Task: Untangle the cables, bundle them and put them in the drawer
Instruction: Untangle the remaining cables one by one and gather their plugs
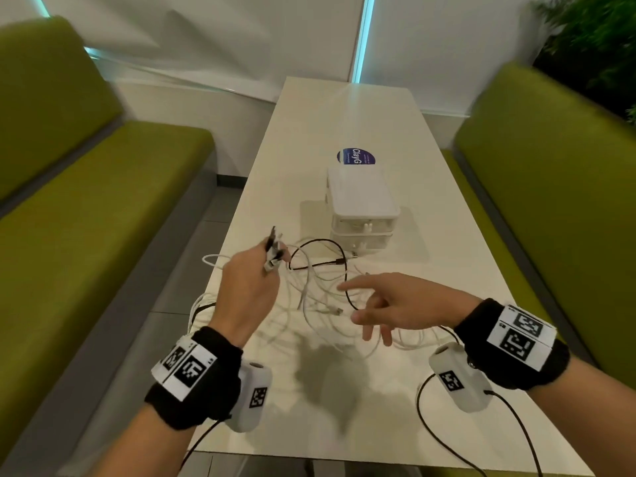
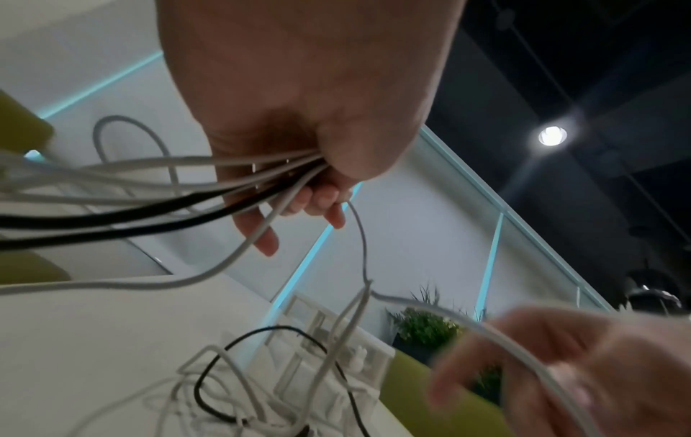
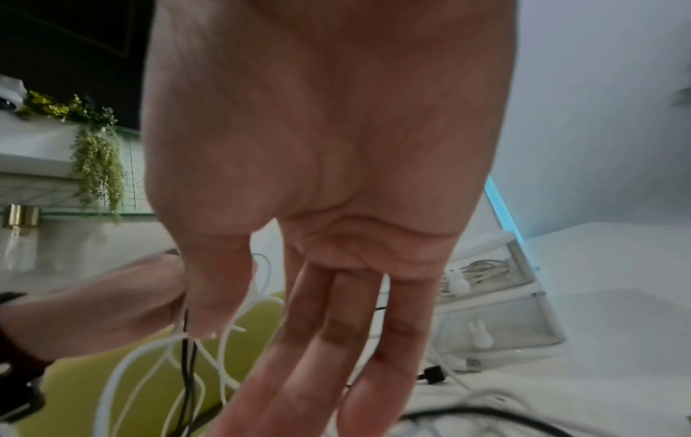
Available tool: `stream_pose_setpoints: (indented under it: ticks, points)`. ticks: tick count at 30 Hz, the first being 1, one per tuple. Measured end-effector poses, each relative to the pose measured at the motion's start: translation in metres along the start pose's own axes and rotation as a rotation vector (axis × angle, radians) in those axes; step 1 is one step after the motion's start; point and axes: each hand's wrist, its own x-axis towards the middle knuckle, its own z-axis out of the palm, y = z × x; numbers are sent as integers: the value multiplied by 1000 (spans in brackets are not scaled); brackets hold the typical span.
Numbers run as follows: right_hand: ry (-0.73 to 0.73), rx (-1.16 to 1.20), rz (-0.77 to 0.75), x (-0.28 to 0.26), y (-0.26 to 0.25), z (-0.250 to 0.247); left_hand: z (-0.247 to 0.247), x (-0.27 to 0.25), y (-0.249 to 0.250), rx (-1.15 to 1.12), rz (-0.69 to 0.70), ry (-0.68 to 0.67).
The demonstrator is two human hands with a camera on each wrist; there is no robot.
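Left hand (image 1: 246, 290), left of frame centre in the head view, raised above the table (image 1: 447, 270) and gripping a fistful of white and black cable ends (image 1: 273, 251), plugs poking out the top. Right hand (image 1: 389, 304) right of centre, fingers spread and straight, hovering over the tangled cables (image 1: 320, 290) sprawled mid-table. Just beyond the tangle, a white two-drawer organizer (image 1: 361, 210), both drawers closed, coiled cables visible inside the upper one from the right wrist view. Green benches (image 1: 86, 208) along both sides.
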Motion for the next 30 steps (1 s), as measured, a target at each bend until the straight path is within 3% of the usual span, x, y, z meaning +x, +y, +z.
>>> stream_pose_setpoints:
  ticks: [4, 8, 11, 14, 18, 20, 22, 26, 30]
  points:
    - [-48, -11, 57, -4, 9, 2, -12, 8, -5, -226, -86, 70]
    - [-123, -189, 118, 2, 17, 22, -15, 6, -2, -443, -122, 79]
    - [-83, -259, 118, 9, 24, 36, -16, 5, -2, -567, -163, 102]
    - [137, -439, 72, 15, 30, 33, -18, 8, -6, -619, -182, 161]
    - [684, -274, 79, 12, 35, 7, -21, 9, -19, -601, -222, 172]
    - [847, -232, 100, 5, 34, -7, -23, 8, -22, -602, -220, 210]
    - [819, -234, 192, 0, 31, -13, -26, 8, -20, -635, -193, 281]
    - [427, -198, 348, 3, 20, -2, -27, 8, -13, -704, -136, 277]
    - [510, -204, 271, 16, 1, 6, -20, 2, -8, -678, -96, 193]
